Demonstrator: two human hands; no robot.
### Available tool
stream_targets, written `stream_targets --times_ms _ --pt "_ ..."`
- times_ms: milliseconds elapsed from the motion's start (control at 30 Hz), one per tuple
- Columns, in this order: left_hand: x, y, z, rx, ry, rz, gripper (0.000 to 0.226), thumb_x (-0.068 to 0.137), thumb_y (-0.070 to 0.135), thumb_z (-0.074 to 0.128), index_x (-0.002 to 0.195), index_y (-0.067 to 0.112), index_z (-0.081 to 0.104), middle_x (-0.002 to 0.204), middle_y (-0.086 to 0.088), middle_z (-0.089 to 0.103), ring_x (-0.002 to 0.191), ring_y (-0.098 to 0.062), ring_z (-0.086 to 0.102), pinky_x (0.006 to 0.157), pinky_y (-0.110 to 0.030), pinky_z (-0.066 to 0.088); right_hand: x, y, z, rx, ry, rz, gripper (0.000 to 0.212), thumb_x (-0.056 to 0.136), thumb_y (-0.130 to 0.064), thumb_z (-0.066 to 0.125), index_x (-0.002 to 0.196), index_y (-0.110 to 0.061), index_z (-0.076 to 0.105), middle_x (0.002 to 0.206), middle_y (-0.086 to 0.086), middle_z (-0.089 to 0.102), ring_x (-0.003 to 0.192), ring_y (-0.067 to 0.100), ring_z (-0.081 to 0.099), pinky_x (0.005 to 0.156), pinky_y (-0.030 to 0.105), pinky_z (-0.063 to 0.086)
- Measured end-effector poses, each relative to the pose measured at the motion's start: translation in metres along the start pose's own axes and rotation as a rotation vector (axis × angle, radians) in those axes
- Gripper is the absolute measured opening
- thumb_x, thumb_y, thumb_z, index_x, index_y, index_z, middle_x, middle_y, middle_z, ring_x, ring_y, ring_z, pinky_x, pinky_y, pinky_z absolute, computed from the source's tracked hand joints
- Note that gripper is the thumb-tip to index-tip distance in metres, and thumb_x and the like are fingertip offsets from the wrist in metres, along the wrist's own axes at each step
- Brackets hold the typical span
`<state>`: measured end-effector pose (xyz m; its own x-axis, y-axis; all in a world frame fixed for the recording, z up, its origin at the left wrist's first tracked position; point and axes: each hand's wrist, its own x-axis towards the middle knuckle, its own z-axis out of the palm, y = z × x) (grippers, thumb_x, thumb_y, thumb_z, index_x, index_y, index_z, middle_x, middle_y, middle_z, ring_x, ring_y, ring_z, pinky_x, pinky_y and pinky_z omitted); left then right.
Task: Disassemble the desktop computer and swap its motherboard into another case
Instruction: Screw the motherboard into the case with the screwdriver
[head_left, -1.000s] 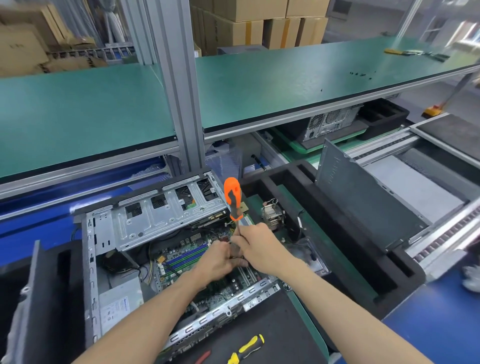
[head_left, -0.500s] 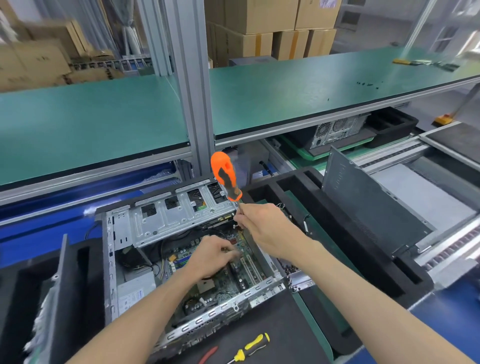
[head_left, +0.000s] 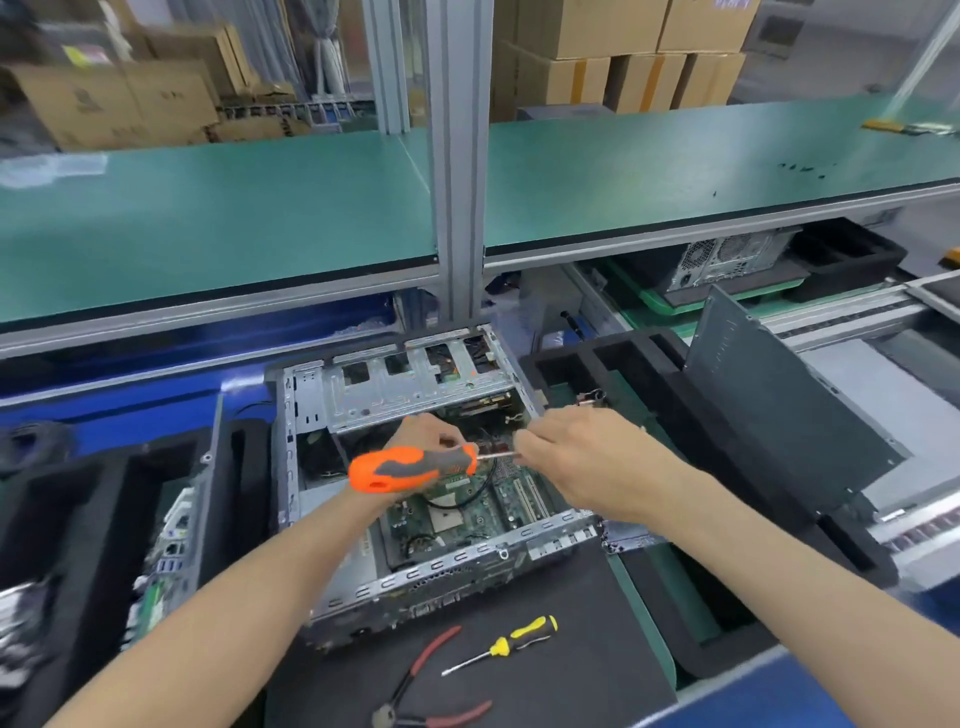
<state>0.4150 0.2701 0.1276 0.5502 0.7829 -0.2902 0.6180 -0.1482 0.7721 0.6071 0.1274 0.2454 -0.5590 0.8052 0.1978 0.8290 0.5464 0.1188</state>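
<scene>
The screwdriver (head_left: 413, 468) has swung level over the open case (head_left: 415, 577); my right hand (head_left: 576, 457) pinches its shaft, my left hand (head_left: 431, 434) behind the handle, grip unclear.

Two bare forearms enter from the lower edge — no sleeves visible on either, up to the frame border. Left hand (head_left: 431, 441) and right hand (head_left: 582, 457): both ungloved. Wrists show no watch, band or strap. Fingers carry no rings on the surfaces in view — the left hand's are largely hidden. Nails short where visible. No tape, markings or bandages seen.
</scene>
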Motion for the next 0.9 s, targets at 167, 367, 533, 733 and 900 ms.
stream_targets --times_ms 167,367,533,733,900 --pt "-0.012 0.001 0.004 0.117 0.099 0.195 0.032 0.089 0.036 0.070 0.062 0.018 0.072 0.042 0.009 0.046 0.042 -0.006 0.036 0.047 -0.012 0.031 -0.036 -0.029 0.036 -0.139 -0.089 -0.112 0.009 0.084 -0.015 0.063 0.077 -0.019 0.060 0.064 -0.005 0.055 0.056 0.016 0.051 0.051 0.028 0.044" --pt "-0.021 0.005 0.023 0.144 0.042 0.200 0.038 0.088 0.038 0.071 0.050 0.034 0.065 0.045 0.004 0.050 0.045 -0.012 0.038 0.047 -0.011 0.031 -0.063 -0.049 0.077 -0.148 -0.202 -0.223 0.018 0.092 -0.027 0.057 0.076 -0.025 0.065 0.063 -0.010 0.060 0.057 0.013 0.059 0.049 0.028 0.049" --pt "-0.030 0.007 0.036 0.156 0.019 0.136 0.031 0.089 0.039 0.070 0.062 0.026 0.073 0.044 0.002 0.050 0.043 -0.013 0.035 0.045 -0.010 0.031 -0.071 -0.067 0.116 -0.133 -0.426 -0.203 0.020 0.061 -0.034 0.082 0.066 -0.028 0.063 0.056 -0.010 0.058 0.051 0.008 0.057 0.041 0.023 0.041" --pt "-0.036 0.004 0.049 0.217 0.009 0.070 0.031 0.091 0.034 0.068 0.063 0.021 0.072 0.041 0.008 0.050 0.037 -0.008 0.032 0.050 -0.030 0.040 -0.062 -0.081 0.159 -0.124 -0.529 -0.155 0.007 0.079 -0.022 0.070 0.087 -0.022 0.069 0.078 -0.004 0.070 0.073 0.017 0.067 0.052 0.027 0.047" --pt "-0.036 0.004 0.056 0.236 0.035 0.047 0.032 0.091 0.034 0.068 0.061 0.022 0.071 0.048 0.001 0.059 0.040 -0.008 0.035 0.045 -0.012 0.035 -0.056 -0.079 0.178 -0.068 -0.576 -0.097 0.014 0.086 -0.011 0.062 0.099 -0.013 0.067 0.094 0.004 0.070 0.084 0.024 0.068 0.056 0.034 0.047"
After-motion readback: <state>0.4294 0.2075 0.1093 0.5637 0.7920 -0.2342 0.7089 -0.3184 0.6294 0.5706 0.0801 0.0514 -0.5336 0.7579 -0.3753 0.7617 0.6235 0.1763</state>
